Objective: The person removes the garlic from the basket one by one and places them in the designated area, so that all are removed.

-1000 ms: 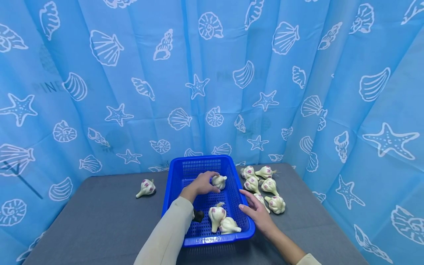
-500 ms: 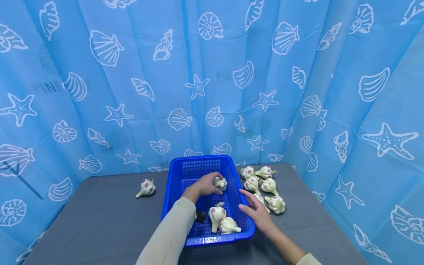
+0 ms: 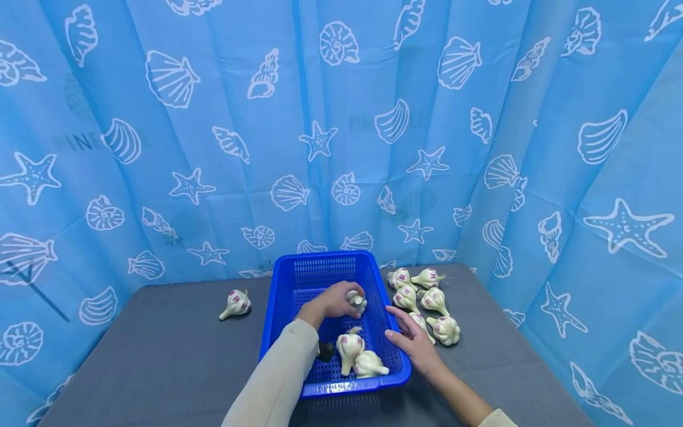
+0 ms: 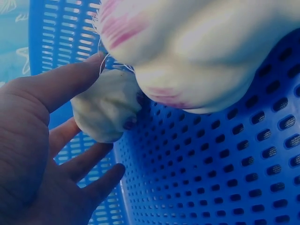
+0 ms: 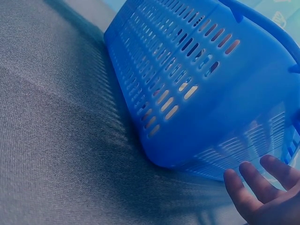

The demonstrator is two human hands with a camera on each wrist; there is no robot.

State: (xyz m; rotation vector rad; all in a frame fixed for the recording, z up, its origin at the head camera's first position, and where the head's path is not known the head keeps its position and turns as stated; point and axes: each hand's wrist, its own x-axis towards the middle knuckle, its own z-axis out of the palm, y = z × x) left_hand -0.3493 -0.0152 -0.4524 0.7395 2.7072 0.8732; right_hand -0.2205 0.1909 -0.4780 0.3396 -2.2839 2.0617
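Inside the blue plastic basket, my left hand holds a white garlic bulb near the right wall. In the left wrist view, its thumb and fingers lie around that garlic bulb. Two more garlic bulbs, one with purple marks and one plainer, lie at the basket's near end. Outside, my right hand is beside the right rim, its fingers loosely spread, fingertips right at the rim. The right wrist view shows its bent, parted fingers near the basket's outer wall.
Several garlic bulbs lie grouped on the grey cloth-covered table right of the basket. A single garlic bulb lies to the left. Behind the table hangs a blue curtain with white shell prints.
My left hand has moved slightly right and nearer, and the garlic bulb in it has turned and shifted the same way. The right hand stays in place.
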